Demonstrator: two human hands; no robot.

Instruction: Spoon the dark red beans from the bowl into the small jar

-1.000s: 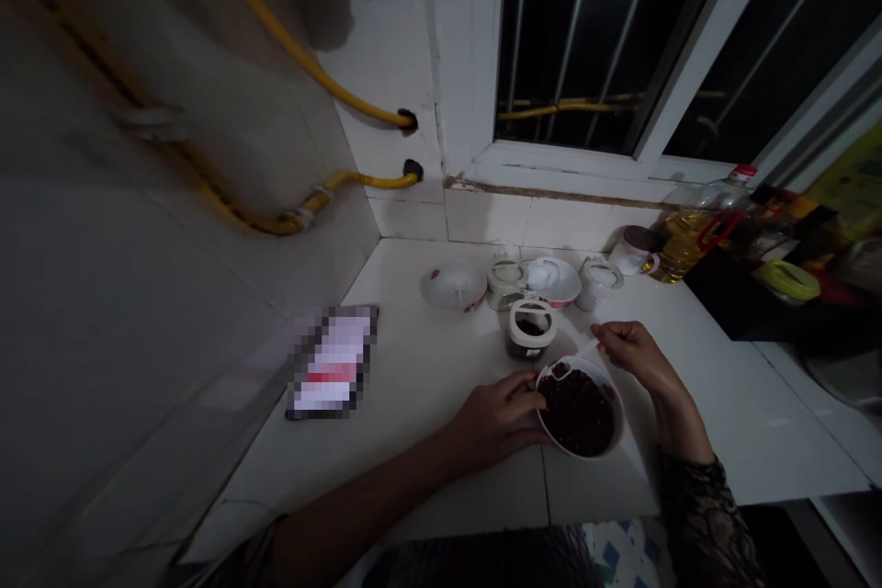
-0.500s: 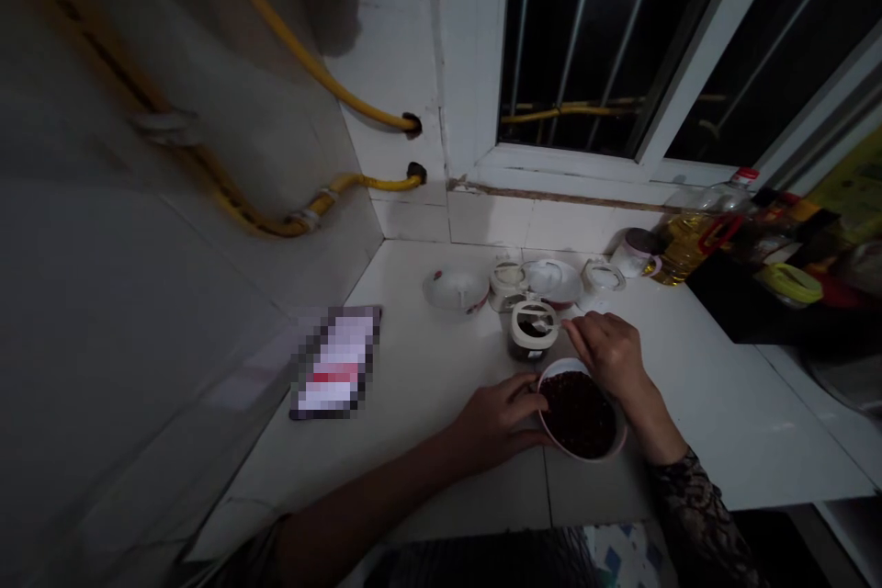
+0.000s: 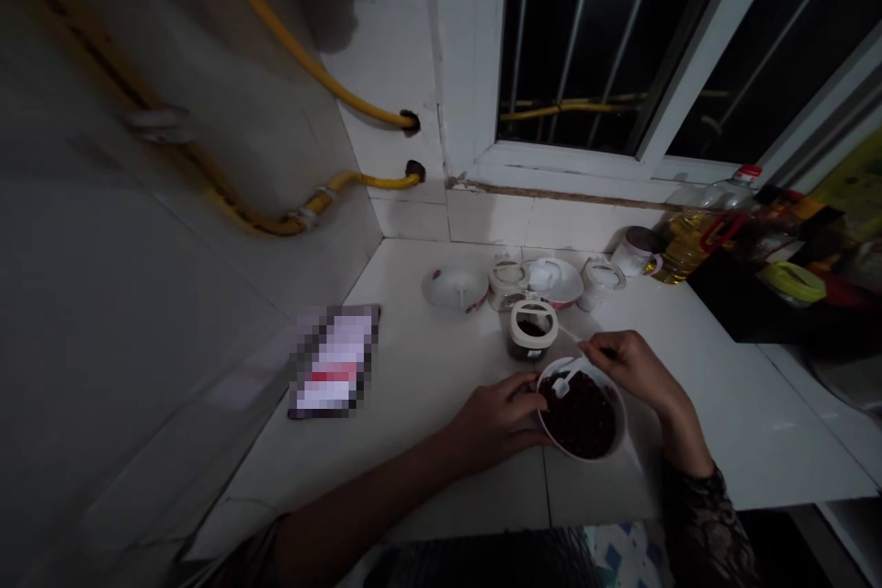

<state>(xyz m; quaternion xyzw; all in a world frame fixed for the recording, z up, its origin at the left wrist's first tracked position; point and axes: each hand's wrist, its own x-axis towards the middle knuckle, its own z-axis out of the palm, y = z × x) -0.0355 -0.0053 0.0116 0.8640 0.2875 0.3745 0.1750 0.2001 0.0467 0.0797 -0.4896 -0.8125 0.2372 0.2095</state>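
A white bowl (image 3: 615, 441) filled with a dark food sits on the white counter (image 3: 427, 386). My left hand (image 3: 497, 420) rests against the bowl's left rim, fingers curled on it. My right hand (image 3: 630, 365) pinches a small white spoon (image 3: 566, 381) whose tip lies over the dark food. Just behind the bowl stands an open jar (image 3: 532, 328) with dark contents.
Behind the jar are two white bowls (image 3: 456, 286) (image 3: 555, 280) and small lidded jars (image 3: 506, 283). An oil bottle (image 3: 695, 225) and other containers stand at the right. A blurred flat item (image 3: 334, 362) lies at the left. Yellow hoses (image 3: 323, 87) run along the wall.
My right hand went from the bowl to the open jar and has come back with the spoon over the bowl. My left hand has stayed on the rim.
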